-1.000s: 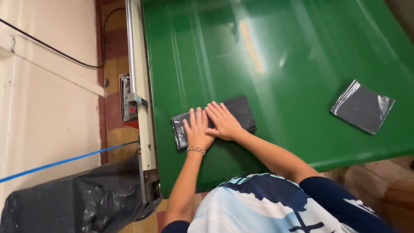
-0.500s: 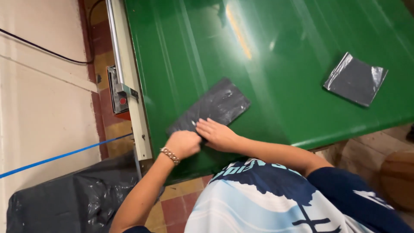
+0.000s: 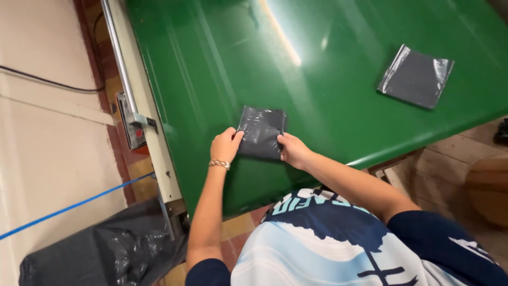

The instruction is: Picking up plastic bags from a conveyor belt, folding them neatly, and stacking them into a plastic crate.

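I see a dark grey folded bag [image 3: 260,132] on the glossy green counter [image 3: 211,69], another grey bag [image 3: 416,77], a blue-and-white patterned shirt [image 3: 338,243]

One head-worn camera looks steeply down, close over the green table [image 3: 222,69].

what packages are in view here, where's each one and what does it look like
Dark grey plastic packet: flat, squarish, glossy, held at its sides by the left hand and right hand over the green table.
Second grey packet: flat square, shiny edges, lying on the table's far right.
Black plastic bag: crumpled, bottom left, beside the table.
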